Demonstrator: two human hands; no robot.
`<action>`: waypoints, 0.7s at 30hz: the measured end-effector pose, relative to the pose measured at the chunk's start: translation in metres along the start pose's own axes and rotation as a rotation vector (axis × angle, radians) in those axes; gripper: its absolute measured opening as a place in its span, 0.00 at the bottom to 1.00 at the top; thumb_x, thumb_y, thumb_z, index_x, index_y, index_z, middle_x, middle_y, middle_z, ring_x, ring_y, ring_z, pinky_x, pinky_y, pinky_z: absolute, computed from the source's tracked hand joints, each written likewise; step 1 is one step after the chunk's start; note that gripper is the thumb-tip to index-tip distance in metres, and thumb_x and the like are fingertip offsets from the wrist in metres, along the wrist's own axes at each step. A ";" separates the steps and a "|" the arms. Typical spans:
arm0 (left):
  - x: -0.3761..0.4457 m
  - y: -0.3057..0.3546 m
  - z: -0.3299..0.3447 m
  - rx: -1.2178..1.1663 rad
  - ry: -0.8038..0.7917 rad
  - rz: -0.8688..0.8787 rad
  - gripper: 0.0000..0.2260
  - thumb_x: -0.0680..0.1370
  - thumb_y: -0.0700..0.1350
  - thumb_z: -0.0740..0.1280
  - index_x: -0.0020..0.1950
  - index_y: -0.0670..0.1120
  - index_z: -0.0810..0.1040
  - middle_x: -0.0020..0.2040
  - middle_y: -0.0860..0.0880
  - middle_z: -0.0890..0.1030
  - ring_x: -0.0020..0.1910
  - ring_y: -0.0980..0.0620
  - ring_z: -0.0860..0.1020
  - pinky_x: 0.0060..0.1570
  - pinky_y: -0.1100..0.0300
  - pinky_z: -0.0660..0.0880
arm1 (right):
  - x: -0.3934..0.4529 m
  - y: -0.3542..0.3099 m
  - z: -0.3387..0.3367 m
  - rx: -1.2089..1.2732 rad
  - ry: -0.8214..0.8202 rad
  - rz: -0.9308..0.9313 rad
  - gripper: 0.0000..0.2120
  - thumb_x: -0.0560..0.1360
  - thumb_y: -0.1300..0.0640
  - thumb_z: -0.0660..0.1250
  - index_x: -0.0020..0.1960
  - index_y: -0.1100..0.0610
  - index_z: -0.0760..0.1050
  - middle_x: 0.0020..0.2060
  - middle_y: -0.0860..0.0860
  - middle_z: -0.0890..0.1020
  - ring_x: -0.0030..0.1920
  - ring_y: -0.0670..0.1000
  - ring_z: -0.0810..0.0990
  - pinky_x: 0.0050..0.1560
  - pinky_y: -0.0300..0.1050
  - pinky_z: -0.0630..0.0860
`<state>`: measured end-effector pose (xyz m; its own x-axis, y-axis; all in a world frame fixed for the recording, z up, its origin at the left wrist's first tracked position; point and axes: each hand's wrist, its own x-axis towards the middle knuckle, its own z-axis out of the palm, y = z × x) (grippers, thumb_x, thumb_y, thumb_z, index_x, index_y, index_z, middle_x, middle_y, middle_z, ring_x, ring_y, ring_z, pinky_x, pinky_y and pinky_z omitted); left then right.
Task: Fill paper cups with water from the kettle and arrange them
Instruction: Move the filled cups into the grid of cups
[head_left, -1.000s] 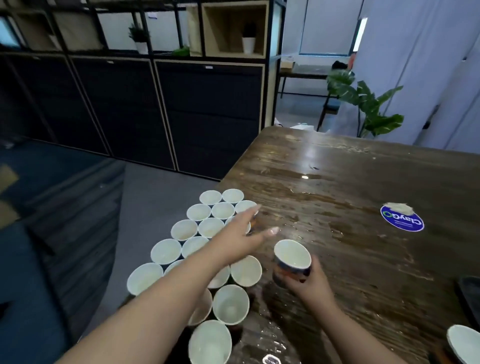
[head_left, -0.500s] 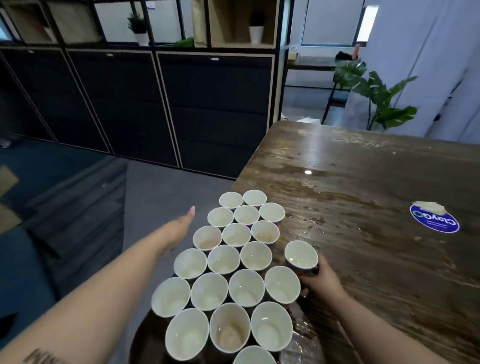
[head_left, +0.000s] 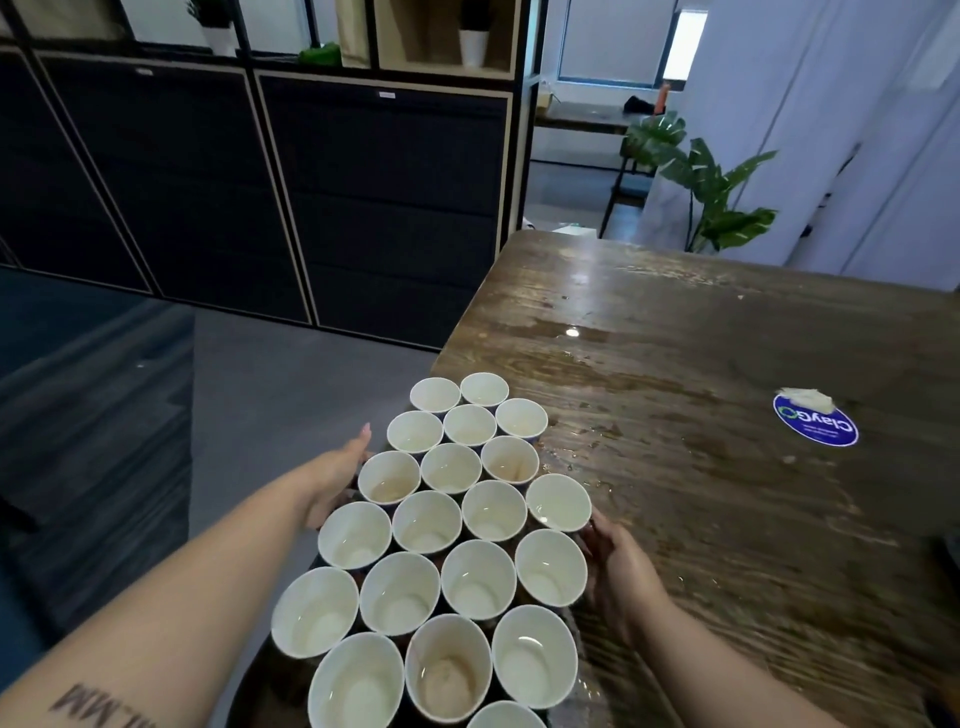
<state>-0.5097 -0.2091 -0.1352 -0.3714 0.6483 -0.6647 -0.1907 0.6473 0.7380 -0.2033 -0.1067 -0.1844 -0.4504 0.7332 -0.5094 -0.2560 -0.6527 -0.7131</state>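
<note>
Several white paper cups (head_left: 426, 522) stand packed in tight rows at the left edge of the wooden table (head_left: 727, 519); most hold a little water. My left hand (head_left: 337, 475) lies flat along the left side of the cluster, fingers straight and touching the cup walls. My right hand (head_left: 621, 564) is at the right side, fingers curled round the outermost cup (head_left: 558, 501), which stands against its row. The fingertips are hidden behind that cup. No kettle is in view.
A dark tray edge (head_left: 249, 691) shows under the nearest cups, over the table's side. The wood is wet with spilled water (head_left: 571, 332). A blue round sticker (head_left: 815, 423) lies to the right. Black cabinets (head_left: 384, 208) and a plant (head_left: 717, 197) stand beyond.
My right hand has brought its cup in against the cluster's right side. My left hand has swung from above the cups out to the left, then in against them.
</note>
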 end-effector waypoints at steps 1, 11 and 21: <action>0.000 0.001 0.000 -0.005 -0.009 0.001 0.32 0.78 0.69 0.47 0.62 0.49 0.78 0.54 0.45 0.80 0.38 0.49 0.74 0.40 0.58 0.74 | -0.002 0.000 0.002 -0.004 -0.011 0.011 0.17 0.79 0.56 0.55 0.65 0.55 0.75 0.52 0.55 0.83 0.47 0.56 0.81 0.44 0.50 0.79; 0.002 0.000 0.000 -0.008 -0.043 0.019 0.32 0.78 0.68 0.46 0.62 0.48 0.78 0.50 0.41 0.81 0.37 0.49 0.75 0.40 0.58 0.75 | -0.017 0.004 0.024 0.028 -0.061 0.034 0.19 0.80 0.46 0.55 0.56 0.54 0.79 0.45 0.52 0.86 0.39 0.54 0.85 0.46 0.50 0.77; -0.010 0.006 0.005 0.071 0.074 0.036 0.33 0.78 0.68 0.48 0.68 0.45 0.73 0.43 0.50 0.81 0.39 0.51 0.78 0.42 0.58 0.75 | -0.013 0.012 0.012 -0.103 0.074 -0.021 0.23 0.78 0.38 0.56 0.65 0.48 0.76 0.62 0.53 0.80 0.61 0.57 0.77 0.66 0.58 0.68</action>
<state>-0.5031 -0.2096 -0.1251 -0.4432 0.6420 -0.6256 -0.1126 0.6525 0.7493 -0.2114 -0.1264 -0.1810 -0.3807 0.7611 -0.5252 -0.1734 -0.6166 -0.7679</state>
